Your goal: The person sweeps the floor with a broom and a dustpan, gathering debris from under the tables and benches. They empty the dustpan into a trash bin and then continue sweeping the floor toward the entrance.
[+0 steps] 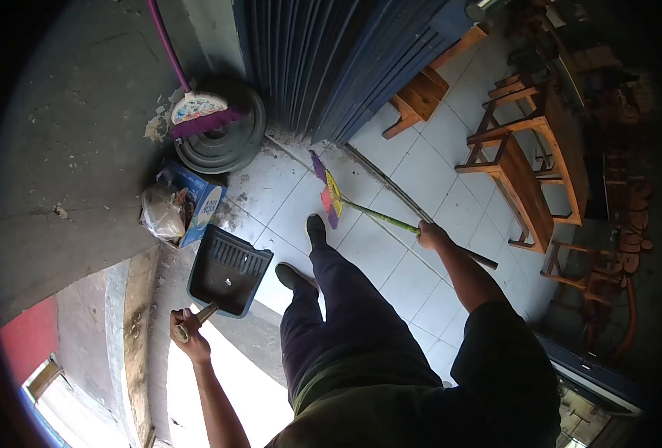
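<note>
My left hand (190, 337) is wrapped round the handle of a dark dustpan (252, 263), which has a ribbed section and a few light scraps inside. My right hand (433, 235) grips the green stick of a broom (382, 217). Purple, pink and yellow show on the broom's head, which rests on or just above the white tiles ahead of my feet. A gap of tiled floor separates the broom head from the dustpan.
Against the wall, a purple broom (196, 108) leans over a round dark lid (245, 142). Beside it stands a blue box (205, 213) with a plastic bag (164, 212). A folding shutter (308, 67) and floor track (391, 183) lie ahead; wooden stools (521, 187) stand right. Dirt marks the tiles.
</note>
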Motion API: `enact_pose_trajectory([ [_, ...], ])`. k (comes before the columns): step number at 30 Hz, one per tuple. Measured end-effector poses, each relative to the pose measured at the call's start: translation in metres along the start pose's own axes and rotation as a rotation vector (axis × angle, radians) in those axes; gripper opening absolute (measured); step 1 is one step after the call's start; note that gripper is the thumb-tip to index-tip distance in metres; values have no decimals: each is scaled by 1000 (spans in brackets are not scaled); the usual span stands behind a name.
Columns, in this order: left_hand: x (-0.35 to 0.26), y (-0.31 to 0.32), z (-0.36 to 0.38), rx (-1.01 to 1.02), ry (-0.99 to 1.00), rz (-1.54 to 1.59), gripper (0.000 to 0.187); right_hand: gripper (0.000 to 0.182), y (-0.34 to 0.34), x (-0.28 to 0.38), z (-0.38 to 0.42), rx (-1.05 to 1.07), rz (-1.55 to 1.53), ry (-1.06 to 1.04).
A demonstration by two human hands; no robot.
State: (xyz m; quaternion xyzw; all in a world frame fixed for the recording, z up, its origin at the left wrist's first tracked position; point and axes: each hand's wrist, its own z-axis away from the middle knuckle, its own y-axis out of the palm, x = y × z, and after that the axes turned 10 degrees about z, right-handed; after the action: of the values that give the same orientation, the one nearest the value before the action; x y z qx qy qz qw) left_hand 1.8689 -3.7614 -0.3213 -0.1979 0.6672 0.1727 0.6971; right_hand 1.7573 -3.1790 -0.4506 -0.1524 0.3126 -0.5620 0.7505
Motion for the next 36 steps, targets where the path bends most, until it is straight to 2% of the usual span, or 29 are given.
enact_pose_trajectory([
  [1, -3, 2, 1, 36, 5, -22, 31, 22, 6, -5, 28, -8, -221, 61],
  [5, -3, 22, -2, 192, -16, -116, 29, 22, 55, -12, 110, 27, -469, 223],
  [7, 8, 35, -4, 294, 3, -155, 29, 24, 94, -14, 135, 41, -511, 369],
  [9, 18, 55, -5, 394, 19, -193, 28, 28, 143, -13, 141, 78, -687, 461],
  [11, 24, 78, 1, 503, -15, -242, 27, 31, 186, -4, 139, 37, -855, 604],
  [14, 38, 121, 16, 658, -81, -240, 23, 24, 262, 28, 106, -226, -1036, 551],
  [15, 42, 135, 24, 721, -90, -214, 21, 20, 262, 35, 97, -76, -983, 558],
  [17, 48, 157, 40, 767, -117, -324, 16, 17, 289, 55, 83, -33, -1026, 629],
  [19, 48, 183, 54, 905, -115, -252, 12, 20, 328, 78, 103, 14, -1005, 652],
  [21, 41, 208, 72, 980, -113, -236, 12, 26, 368, 101, 172, 201, -1018, 628],
  [22, 36, 222, 82, 1013, -117, -260, 12, 32, 382, 112, 216, 430, -1047, 624],
  [24, 18, 248, 106, 998, -117, -303, 14, 35, 441, 158, 310, 730, -1019, 574],
  [25, 13, 260, 110, 1084, -135, -242, 14, 36, 457, 178, 358, 811, -1033, 616],
  [28, 1, 303, 135, 1119, -153, -221, 16, 27, 490, 200, 458, 1137, -985, 645],
  [30, -9, 330, 156, 1221, -175, -208, 17, 32, 513, 211, 518, 1285, -1023, 675],
  [31, -12, 342, 165, 1245, -160, -200, 17, 32, 528, 226, 547, 1227, -1108, 807],
  [32, -14, 350, 173, 1264, -156, -168, 18, 36, 553, 247, 567, 1210, -1219, 815],
  [33, -16, 356, 180, 1286, -158, -142, 19, 36, 532, 234, 573, 1178, -1284, 968],
  [35, -12, 359, 188, 1323, -114, -159, 19, 32, 528, 237, 572, 939, -1318, 811],
  [36, -12, 360, 192, 1308, -86, -142, 19, 31, 512, 239, 561, 823, -1416, 1143],
])
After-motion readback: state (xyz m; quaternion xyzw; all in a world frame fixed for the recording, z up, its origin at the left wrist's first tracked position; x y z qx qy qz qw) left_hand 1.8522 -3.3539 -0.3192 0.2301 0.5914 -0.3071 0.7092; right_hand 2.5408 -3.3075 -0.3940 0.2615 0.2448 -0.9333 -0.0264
